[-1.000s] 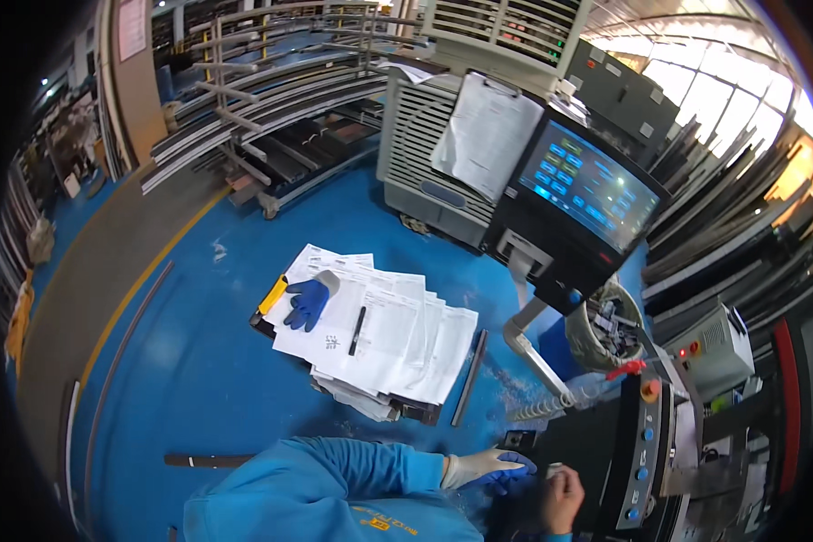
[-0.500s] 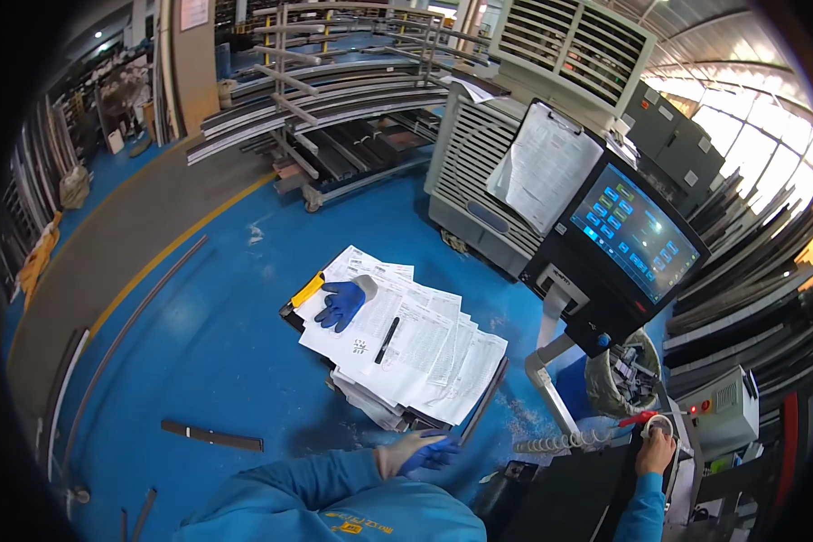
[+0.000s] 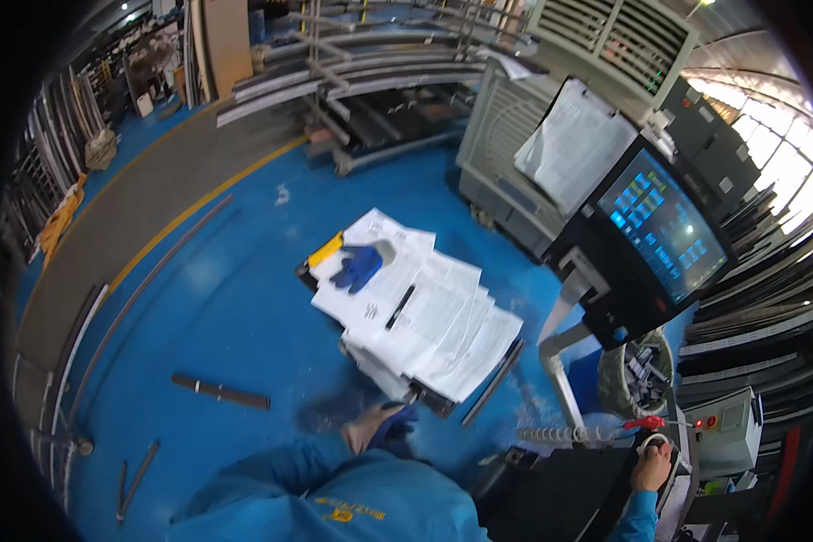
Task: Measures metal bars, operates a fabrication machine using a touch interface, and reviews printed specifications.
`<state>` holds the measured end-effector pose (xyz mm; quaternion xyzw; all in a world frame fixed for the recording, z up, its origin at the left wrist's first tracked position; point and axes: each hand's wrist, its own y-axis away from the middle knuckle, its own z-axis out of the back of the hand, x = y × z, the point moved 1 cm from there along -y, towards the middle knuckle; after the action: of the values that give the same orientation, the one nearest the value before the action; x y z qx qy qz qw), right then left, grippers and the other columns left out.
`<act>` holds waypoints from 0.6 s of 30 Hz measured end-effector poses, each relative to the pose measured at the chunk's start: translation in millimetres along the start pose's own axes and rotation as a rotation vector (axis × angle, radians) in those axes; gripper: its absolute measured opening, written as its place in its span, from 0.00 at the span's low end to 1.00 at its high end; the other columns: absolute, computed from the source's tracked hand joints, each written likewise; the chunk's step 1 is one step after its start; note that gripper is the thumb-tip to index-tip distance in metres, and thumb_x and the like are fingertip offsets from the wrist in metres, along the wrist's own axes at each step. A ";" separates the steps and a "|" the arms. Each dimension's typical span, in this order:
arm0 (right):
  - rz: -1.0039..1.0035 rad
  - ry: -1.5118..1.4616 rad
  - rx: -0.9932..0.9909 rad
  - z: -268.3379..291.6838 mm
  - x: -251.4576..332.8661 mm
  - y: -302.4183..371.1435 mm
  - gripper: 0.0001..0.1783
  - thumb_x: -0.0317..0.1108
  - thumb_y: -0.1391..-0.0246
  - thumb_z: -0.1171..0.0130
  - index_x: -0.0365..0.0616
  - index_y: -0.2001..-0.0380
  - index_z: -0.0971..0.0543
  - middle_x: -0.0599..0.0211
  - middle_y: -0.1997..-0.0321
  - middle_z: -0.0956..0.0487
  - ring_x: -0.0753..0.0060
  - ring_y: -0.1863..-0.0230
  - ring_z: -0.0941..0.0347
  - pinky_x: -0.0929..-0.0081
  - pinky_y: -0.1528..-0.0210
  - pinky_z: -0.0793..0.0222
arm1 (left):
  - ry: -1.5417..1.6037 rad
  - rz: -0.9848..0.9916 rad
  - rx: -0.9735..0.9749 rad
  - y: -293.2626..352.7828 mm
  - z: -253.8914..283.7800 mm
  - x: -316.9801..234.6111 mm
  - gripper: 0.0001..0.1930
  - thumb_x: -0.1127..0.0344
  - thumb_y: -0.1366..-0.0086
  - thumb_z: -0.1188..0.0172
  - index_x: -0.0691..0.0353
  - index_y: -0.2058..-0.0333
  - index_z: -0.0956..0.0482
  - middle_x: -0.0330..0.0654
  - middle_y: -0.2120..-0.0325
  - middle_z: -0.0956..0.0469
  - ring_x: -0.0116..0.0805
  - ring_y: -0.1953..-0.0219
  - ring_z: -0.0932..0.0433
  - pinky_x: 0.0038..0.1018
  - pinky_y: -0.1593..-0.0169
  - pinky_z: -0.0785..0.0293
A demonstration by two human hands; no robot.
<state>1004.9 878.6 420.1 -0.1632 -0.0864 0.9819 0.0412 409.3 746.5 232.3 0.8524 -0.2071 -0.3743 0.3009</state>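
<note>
My left hand (image 3: 384,426), in a white and blue work glove, hangs in front of my body, just off the near corner of a paper-covered stand; its fingers look loosely extended, with nothing seen in them. Bare, my right hand (image 3: 652,467) is closed on a pale ring (image 3: 657,442) that looks like a roll of tape, by the dark machine edge at the lower right. Several printed sheets (image 3: 443,316) overlap on the stand. A blue glove (image 3: 359,268), a black marker (image 3: 400,307) and a yellow object (image 3: 326,250) lie on them.
A monitor (image 3: 664,226) on a jointed arm stands at the right, above a bin of metal offcuts (image 3: 641,372). Beyond it are a large air cooler (image 3: 506,135) and a clipboard (image 3: 576,149). Dark profiles (image 3: 221,391) lie on the blue floor; a loaded rack (image 3: 361,77) stands behind.
The view has shifted, moving the stand and monitor rightward in the picture. My left hand has drawn back leftward toward my body. My right hand stays at the pale ring.
</note>
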 end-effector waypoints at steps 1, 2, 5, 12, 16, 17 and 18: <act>0.023 -0.002 -0.010 4.7 2.5 2.8 0.11 0.28 0.51 0.40 0.42 0.61 0.21 0.55 0.59 0.21 0.46 0.55 0.26 0.57 0.52 0.30 | 0.022 0.027 -0.025 9.1 -11.0 -5.7 0.18 0.55 0.31 0.39 0.60 0.49 0.21 0.41 0.56 0.18 0.28 0.63 0.21 0.24 0.62 0.22; 0.048 -0.006 -0.019 10.0 6.1 4.9 0.11 0.27 0.51 0.39 0.42 0.61 0.21 0.56 0.60 0.21 0.47 0.56 0.26 0.57 0.53 0.30 | -0.053 -0.069 0.043 17.7 -22.3 -17.6 0.18 0.56 0.31 0.39 0.61 0.49 0.21 0.40 0.57 0.19 0.27 0.63 0.21 0.23 0.62 0.22; 0.155 -0.088 -0.067 30.3 35.1 -1.0 0.13 0.27 0.52 0.38 0.42 0.60 0.20 0.57 0.60 0.22 0.48 0.57 0.26 0.57 0.55 0.30 | -0.124 -0.150 0.073 17.5 -25.5 -22.3 0.18 0.56 0.31 0.39 0.61 0.48 0.22 0.40 0.57 0.19 0.26 0.62 0.22 0.22 0.60 0.23; 0.375 -0.568 0.040 75.5 193.6 8.1 0.15 0.28 0.51 0.36 0.40 0.57 0.19 0.58 0.62 0.20 0.54 0.63 0.23 0.64 0.59 0.26 | -0.191 -0.124 0.040 4.8 0.0 -13.9 0.18 0.58 0.31 0.40 0.62 0.47 0.22 0.38 0.57 0.19 0.26 0.60 0.22 0.20 0.55 0.25; 0.526 -0.903 0.206 66.1 336.9 23.1 0.16 0.33 0.52 0.33 0.42 0.57 0.17 0.60 0.65 0.16 0.58 0.68 0.21 0.67 0.64 0.25 | -0.186 -0.140 0.044 4.1 19.0 -37.5 0.18 0.59 0.31 0.41 0.62 0.47 0.22 0.39 0.57 0.19 0.27 0.59 0.22 0.20 0.52 0.26; 0.537 -0.937 0.284 64.3 380.2 23.3 0.17 0.34 0.51 0.32 0.43 0.57 0.17 0.60 0.65 0.16 0.58 0.68 0.21 0.67 0.64 0.25 | -0.189 -0.144 0.041 5.8 27.4 -48.1 0.18 0.59 0.31 0.41 0.62 0.47 0.22 0.39 0.57 0.19 0.27 0.59 0.22 0.20 0.51 0.26; 0.557 -0.971 0.309 46.6 424.6 21.5 0.18 0.40 0.48 0.33 0.44 0.55 0.17 0.60 0.64 0.15 0.57 0.67 0.20 0.66 0.64 0.25 | -0.201 -0.147 0.062 0.6 33.2 -62.0 0.18 0.60 0.31 0.41 0.62 0.47 0.22 0.39 0.57 0.19 0.27 0.58 0.22 0.20 0.50 0.26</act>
<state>587.9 896.5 326.5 0.2972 0.0951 0.9194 -0.2396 344.6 770.1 246.6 0.8325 -0.1846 -0.4721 0.2237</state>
